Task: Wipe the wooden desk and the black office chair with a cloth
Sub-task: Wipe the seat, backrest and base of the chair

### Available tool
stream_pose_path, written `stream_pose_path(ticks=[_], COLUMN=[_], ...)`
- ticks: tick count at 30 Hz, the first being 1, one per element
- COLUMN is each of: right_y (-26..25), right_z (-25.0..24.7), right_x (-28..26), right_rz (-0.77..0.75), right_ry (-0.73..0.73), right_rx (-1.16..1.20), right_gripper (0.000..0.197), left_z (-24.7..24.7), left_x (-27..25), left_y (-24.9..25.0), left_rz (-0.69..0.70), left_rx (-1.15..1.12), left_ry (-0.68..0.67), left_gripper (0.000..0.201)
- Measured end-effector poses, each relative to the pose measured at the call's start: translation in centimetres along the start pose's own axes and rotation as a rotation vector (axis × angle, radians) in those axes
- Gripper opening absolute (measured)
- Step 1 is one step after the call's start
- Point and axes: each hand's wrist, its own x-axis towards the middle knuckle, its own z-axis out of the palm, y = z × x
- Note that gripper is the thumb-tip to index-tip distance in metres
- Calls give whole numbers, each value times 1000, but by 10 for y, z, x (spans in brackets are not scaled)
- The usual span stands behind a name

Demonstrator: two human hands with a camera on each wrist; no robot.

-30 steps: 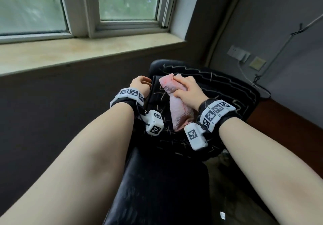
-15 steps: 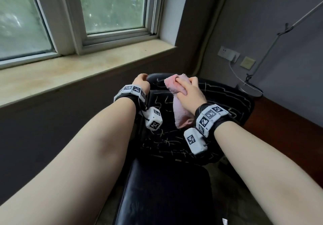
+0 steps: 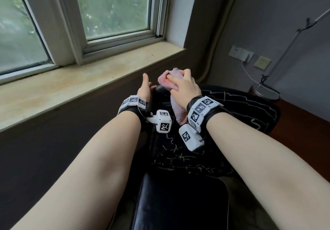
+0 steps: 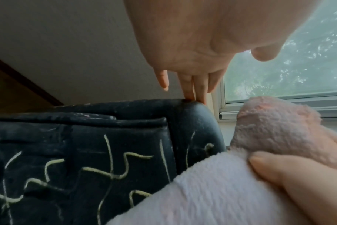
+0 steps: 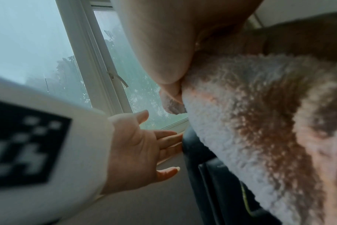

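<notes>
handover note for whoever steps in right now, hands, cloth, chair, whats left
Left hand: open, straight fingers touching the top edge of the black office chair.
Right hand: grips the pink cloth, bunched and pressed on the chair's top edge, its tail hanging down the backrest.
Done: cannot tell how much is already wiped.
Left: wiping the chair is under way; only a corner of the wooden desk shows.

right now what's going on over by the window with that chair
A person is wiping the black office chair with a pink cloth. The right hand grips the bunched cloth and presses it on the top edge of the chair's backrest, near the window sill. The left hand has straight fingers, their tips touching the backrest's corner beside the cloth. A desk shows on the right, untouched.
</notes>
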Motion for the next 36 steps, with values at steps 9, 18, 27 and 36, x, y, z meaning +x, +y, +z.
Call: stream_pose_path(ticks=[9,18,27,36], right_y=[-14,38,129,144], right_z=[23,-6,-42,-47], right_x=[35,34,8,7], right_rz=[47,274,532,558], right_ry=[-169,-126,-52,-107], right_rx=[-150,-152,-230,-132], right_gripper=[50,40,43,45], left_z=[-3,17,31,96], left_x=[12,23,15,6], left_y=[-7,-4,-4,-1], left_rz=[-6,-27,-64,428], left_rx=[90,254,648,1206], left_ry=[-25,21,121,-73], left_gripper=[72,73,70,57])
